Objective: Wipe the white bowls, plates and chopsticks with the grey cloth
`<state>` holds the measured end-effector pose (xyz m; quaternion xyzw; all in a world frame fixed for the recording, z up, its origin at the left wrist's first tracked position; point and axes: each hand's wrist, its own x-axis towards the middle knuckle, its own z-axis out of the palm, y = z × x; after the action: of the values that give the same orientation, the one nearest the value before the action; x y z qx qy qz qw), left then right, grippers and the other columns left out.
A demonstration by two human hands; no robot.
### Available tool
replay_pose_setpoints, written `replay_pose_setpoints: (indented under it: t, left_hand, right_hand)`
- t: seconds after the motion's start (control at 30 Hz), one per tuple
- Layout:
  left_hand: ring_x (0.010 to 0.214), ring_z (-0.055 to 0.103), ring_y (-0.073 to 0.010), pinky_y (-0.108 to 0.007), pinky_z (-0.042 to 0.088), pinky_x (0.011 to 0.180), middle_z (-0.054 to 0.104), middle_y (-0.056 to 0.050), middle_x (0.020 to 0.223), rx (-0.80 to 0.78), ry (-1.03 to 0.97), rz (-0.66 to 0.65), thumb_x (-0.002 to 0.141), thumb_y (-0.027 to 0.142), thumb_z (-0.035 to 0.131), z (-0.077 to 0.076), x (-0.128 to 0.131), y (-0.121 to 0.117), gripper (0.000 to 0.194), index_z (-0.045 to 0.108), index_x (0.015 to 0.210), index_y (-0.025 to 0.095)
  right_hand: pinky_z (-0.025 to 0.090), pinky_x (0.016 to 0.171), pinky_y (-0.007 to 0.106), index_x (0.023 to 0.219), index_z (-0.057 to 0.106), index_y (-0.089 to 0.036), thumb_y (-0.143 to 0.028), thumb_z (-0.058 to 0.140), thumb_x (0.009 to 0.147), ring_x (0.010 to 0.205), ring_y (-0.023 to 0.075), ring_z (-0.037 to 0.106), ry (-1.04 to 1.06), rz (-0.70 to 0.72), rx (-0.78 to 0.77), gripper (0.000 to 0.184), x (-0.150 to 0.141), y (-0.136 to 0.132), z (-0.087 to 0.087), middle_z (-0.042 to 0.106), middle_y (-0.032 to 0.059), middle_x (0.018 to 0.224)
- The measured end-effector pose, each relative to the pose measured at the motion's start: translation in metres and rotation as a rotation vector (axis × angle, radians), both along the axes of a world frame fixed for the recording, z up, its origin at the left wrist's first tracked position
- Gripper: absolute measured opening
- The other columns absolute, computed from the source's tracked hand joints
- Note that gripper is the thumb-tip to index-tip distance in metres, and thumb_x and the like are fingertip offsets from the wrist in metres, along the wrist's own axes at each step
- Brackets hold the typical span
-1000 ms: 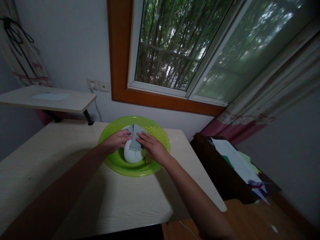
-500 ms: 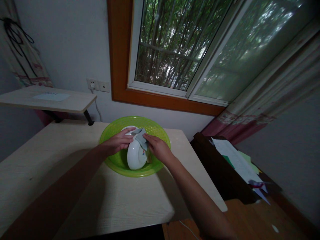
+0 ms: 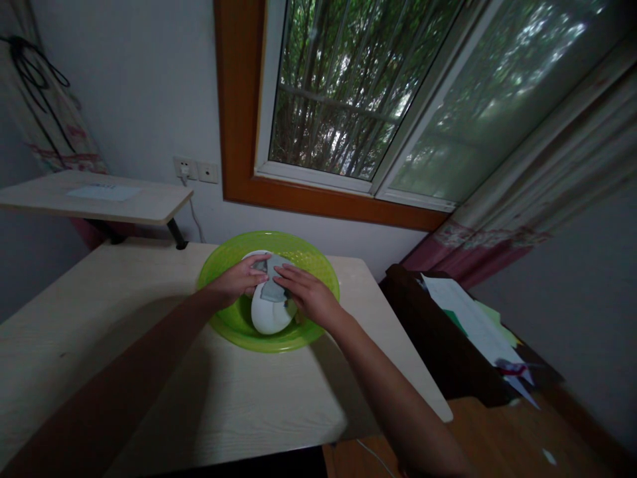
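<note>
A green plastic basin (image 3: pixel 308 335) sits at the far end of the pale wooden table (image 3: pixel 149 372). Over it my left hand (image 3: pixel 237 282) grips the upper left rim of a white plate (image 3: pixel 266 317), which is held tilted on edge inside the basin. My right hand (image 3: pixel 308 297) presses a grey cloth (image 3: pixel 271 285) against the plate's face, fingers laid over the cloth. The lower part of the plate shows white below the cloth.
A window with a brown frame (image 3: pixel 318 199) is behind the basin. A smaller side table (image 3: pixel 99 199) stands at the left, with a wall socket (image 3: pixel 195 170) nearby. A dark cabinet with papers (image 3: pixel 468 332) stands at the right, under a curtain (image 3: pixel 537 199).
The plate has tilted from showing its inner face half a second ago to showing a plain white face. The cloth and my right hand have slid back across that face.
</note>
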<state>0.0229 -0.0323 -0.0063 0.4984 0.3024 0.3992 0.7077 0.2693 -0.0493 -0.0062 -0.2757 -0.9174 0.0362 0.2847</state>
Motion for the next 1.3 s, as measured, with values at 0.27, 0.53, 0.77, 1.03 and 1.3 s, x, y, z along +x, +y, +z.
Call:
replay_pose_setpoints:
  t: [0.27,0.53,0.77,1.03,1.3]
  left_hand:
    - [0.12,0.063,-0.0263,-0.034,0.053,0.089,0.046,-0.02,0.153,-0.012,-0.037,-0.178,0.071,0.013,0.081,0.004,-0.004,-0.006,0.098,0.03,0.152,0.032]
    - [0.127,0.059,-0.0265,-0.038,0.045,0.104,0.049,-0.019,0.15,0.106,0.004,-0.202,0.075,0.015,0.079,-0.011,0.001,-0.003,0.104,0.019,0.159,0.029]
    - [0.11,0.068,-0.025,-0.036,0.05,0.095,0.06,-0.019,0.137,0.094,-0.016,-0.241,0.071,0.013,0.082,-0.014,0.003,-0.002,0.123,0.0,0.161,0.029]
    - [0.088,0.072,-0.0228,-0.032,0.052,0.081,0.076,-0.012,0.102,0.087,0.098,-0.056,0.07,0.022,0.085,-0.012,0.002,0.004,0.116,0.012,0.159,0.022]
    - [0.069,0.067,-0.0168,-0.025,0.047,0.067,0.072,-0.001,0.075,0.116,0.212,0.081,0.064,0.028,0.088,0.007,0.003,0.001,0.095,0.042,0.145,0.013]
  right_hand:
    - [0.046,0.113,0.042,0.145,0.051,-0.02,-0.008,0.054,0.091,0.133,0.0233,0.056,0.034,-0.199,-0.131,0.056,0.012,0.009,-0.005,0.055,0.0113,0.146]
    - [0.046,0.112,0.044,0.144,0.053,-0.025,-0.011,0.055,0.092,0.132,0.0232,0.056,0.033,-0.183,-0.072,0.054,0.011,0.003,-0.007,0.054,0.0084,0.148]
    - [0.042,0.114,0.05,0.139,0.057,-0.034,-0.009,0.056,0.092,0.14,0.0223,0.046,0.033,-0.027,0.017,0.053,0.005,0.0,0.0,0.055,0.003,0.147]
    - [0.038,0.117,0.05,0.142,0.054,-0.029,-0.006,0.054,0.089,0.14,0.022,0.046,0.076,-0.106,-0.042,0.058,0.006,0.006,0.005,0.051,0.0072,0.15]
    - [0.044,0.111,0.043,0.13,0.063,-0.026,-0.025,0.057,0.097,0.127,0.0201,0.057,0.184,-0.065,-0.199,0.034,0.014,0.016,0.019,0.063,0.008,0.135]
